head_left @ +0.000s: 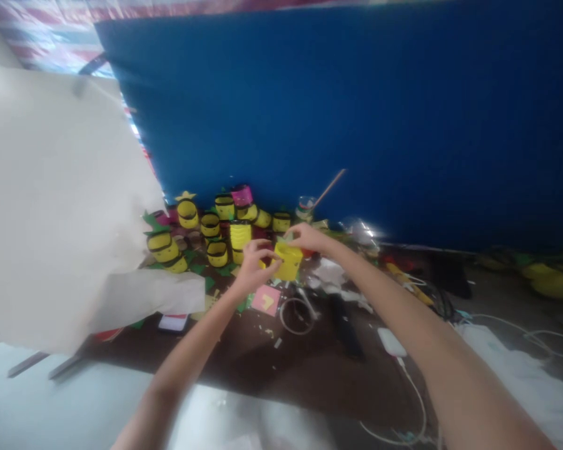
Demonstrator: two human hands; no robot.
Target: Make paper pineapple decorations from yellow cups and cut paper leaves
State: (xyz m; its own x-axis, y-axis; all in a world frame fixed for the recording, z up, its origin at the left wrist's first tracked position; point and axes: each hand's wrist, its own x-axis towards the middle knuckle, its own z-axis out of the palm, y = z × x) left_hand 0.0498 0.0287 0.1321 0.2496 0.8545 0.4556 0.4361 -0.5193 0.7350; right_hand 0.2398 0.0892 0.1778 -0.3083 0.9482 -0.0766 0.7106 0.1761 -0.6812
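Observation:
A yellow paper cup-shaped piece (288, 262) is held up over the cluttered table, slightly blurred. My left hand (253, 265) pinches its left side between thumb and fingers. At its upper rim, my right hand (308, 239) has its fingers closed by a small pale green paper piece (288, 237), which they seem to grip. Just left of my hands stands a stack of yellow paper rings (240, 235). Below the cup, a pink paper square (265, 301) carries a small yellow cut-out.
Several yellow pineapple-like cups (162, 247) with black bands crowd the left back. A jar (305, 208) holds a thin stick (329, 189). A roll of tape (297, 315), a phone (173, 322), a white charger (391, 342) and cables lie about. A blue board (347, 112) stands behind.

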